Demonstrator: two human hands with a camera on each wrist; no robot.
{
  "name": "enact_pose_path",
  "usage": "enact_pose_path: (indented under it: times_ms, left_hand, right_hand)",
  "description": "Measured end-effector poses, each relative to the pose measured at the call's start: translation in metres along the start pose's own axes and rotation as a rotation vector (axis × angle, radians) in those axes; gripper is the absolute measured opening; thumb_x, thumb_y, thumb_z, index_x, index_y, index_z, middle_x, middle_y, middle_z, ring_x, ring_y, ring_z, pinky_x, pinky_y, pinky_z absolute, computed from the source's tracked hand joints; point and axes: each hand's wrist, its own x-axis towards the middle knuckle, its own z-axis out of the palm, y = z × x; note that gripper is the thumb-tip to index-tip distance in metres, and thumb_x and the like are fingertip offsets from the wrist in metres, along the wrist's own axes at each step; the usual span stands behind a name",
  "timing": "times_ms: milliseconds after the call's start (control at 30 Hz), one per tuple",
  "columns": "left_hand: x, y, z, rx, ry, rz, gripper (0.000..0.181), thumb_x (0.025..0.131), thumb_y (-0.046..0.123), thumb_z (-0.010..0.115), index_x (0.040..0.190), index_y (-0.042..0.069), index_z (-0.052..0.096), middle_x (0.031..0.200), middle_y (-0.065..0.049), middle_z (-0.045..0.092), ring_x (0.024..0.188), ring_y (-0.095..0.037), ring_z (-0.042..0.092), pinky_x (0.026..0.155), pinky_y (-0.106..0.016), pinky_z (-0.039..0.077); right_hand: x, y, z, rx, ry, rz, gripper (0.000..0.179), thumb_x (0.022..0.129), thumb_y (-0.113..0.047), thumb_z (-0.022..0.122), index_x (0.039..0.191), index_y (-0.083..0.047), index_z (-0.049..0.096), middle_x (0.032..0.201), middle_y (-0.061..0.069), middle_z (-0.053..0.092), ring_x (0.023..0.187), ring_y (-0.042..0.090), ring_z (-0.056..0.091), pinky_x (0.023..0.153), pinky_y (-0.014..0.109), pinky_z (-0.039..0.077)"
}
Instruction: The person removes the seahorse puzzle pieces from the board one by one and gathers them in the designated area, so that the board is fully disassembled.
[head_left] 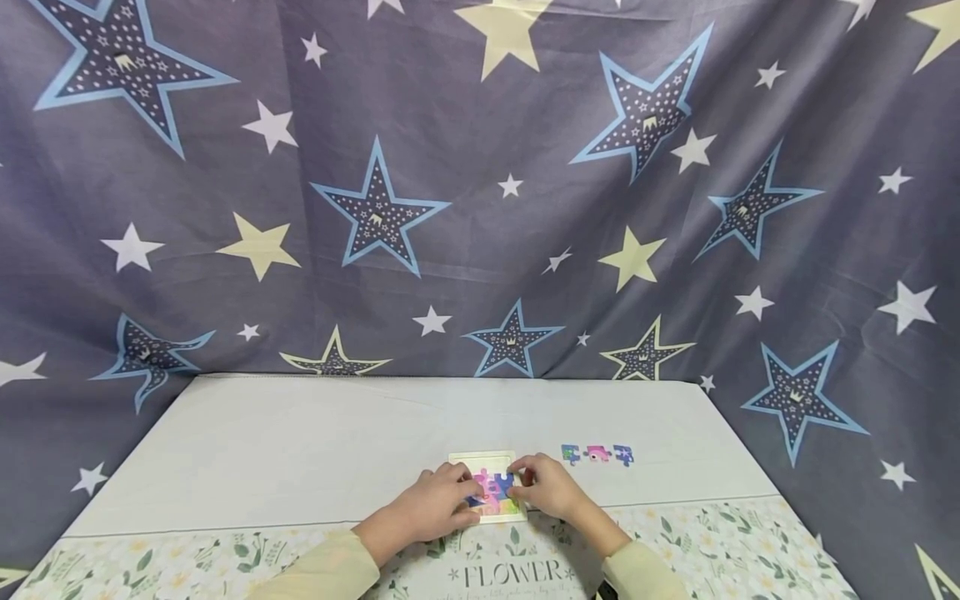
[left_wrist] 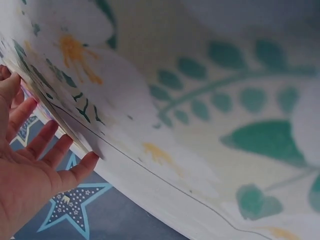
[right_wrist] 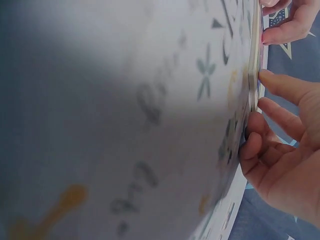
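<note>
A small jigsaw puzzle tray (head_left: 459, 457) with a cream rim lies on the table in the head view, partly filled with pink, blue and yellow pieces. My right hand (head_left: 551, 487) is at its right side, thumb and index finger on opposite edges of a blue puzzle piece (head_left: 503, 483). Over the tray's left side, my left hand (head_left: 438, 502) rests its fingertips on the pieces and frame. The left wrist view shows those left fingers (left_wrist: 47, 142) spread and loosely bent. From the right wrist view, the right hand's other fingers (right_wrist: 252, 145) lie curled near the tray edge.
Several loose puzzle pieces, including a pink one (head_left: 597, 453), lie in a row to the right of the tray. A flower-print cloth (head_left: 225, 558) covers the near part of the white table (head_left: 337, 433). Behind hangs a star-patterned curtain (head_left: 450, 100).
</note>
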Motion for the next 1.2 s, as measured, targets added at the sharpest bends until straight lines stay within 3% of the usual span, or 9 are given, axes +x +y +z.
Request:
enact_pose_path:
  times_ms: [733, 1200]
  left_hand:
    - [0.0032, 0.0017, 0.0026, 0.019, -0.013, -0.013, 0.033, 0.088, 0.047, 0.057, 0.114, 0.027, 0.061, 0.111, 0.003, 0.054, 0.101, -0.013, 0.049, 0.081, -0.040, 0.047]
    - [0.0039, 0.0031, 0.0001, 0.033, -0.031, -0.036, 0.034, 0.088, 0.048, 0.058, 0.114, 0.027, 0.061, 0.109, 0.004, 0.054, 0.098, -0.012, 0.048, 0.083, -0.040, 0.047]
  right_hand:
    - [0.0010, -0.0033, 0.0014, -0.027, -0.030, 0.057, 0.025, 0.079, -0.017, 0.073, 0.102, -0.008, 0.066, 0.080, 0.001, 0.051, 0.069, 0.012, 0.044, 0.056, 0.022, 0.037]
    - [0.0019, -0.0084, 0.0004, 0.034, -0.048, 0.076, 0.024, 0.081, -0.012, 0.071, 0.102, -0.006, 0.060, 0.080, 0.002, 0.050, 0.070, 0.014, 0.045, 0.056, 0.023, 0.038]
